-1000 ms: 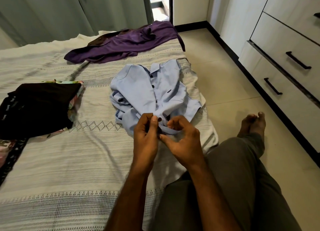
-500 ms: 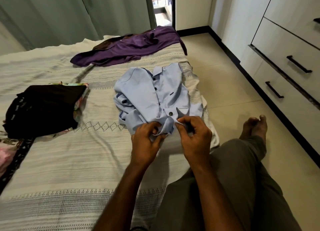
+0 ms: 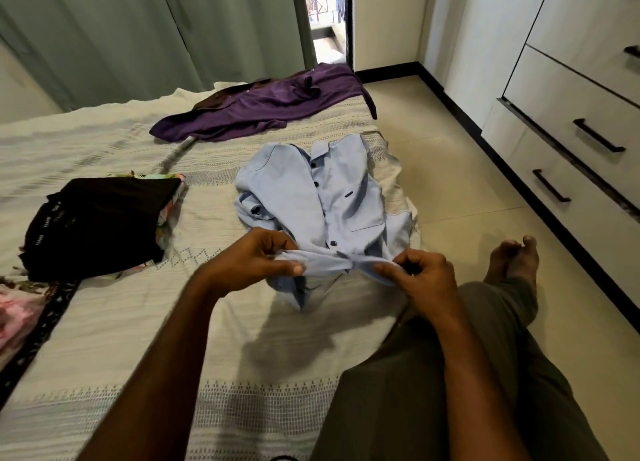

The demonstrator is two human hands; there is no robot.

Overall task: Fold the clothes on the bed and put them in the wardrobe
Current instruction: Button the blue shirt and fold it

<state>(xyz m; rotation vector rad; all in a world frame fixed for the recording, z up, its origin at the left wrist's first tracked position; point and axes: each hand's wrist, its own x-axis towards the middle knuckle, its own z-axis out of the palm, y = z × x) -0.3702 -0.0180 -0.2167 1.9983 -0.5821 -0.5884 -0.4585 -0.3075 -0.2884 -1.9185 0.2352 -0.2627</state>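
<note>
Pale patterned bedding (image 3: pixel 104 322) is running out of view at the left edge, where a pink floral cloth (image 3: pixel 14 315) is cut off and the dark folded pile (image 3: pixel 93 221) is hiding most of a floral garment beneath it. Both forearms are reaching forward over the bed: the left hand (image 3: pixel 256 263) and right hand (image 3: pixel 419 273) are each pinching the near hem of the light blue shirt (image 3: pixel 329 201), stretching it between them, while a purple garment (image 3: pixel 263 107) is lying farther back.

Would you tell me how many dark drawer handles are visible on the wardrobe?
3: one cut off at the upper right edge, one on the middle drawer, one on the lowest drawer. Others may lie outside the frame.
</note>
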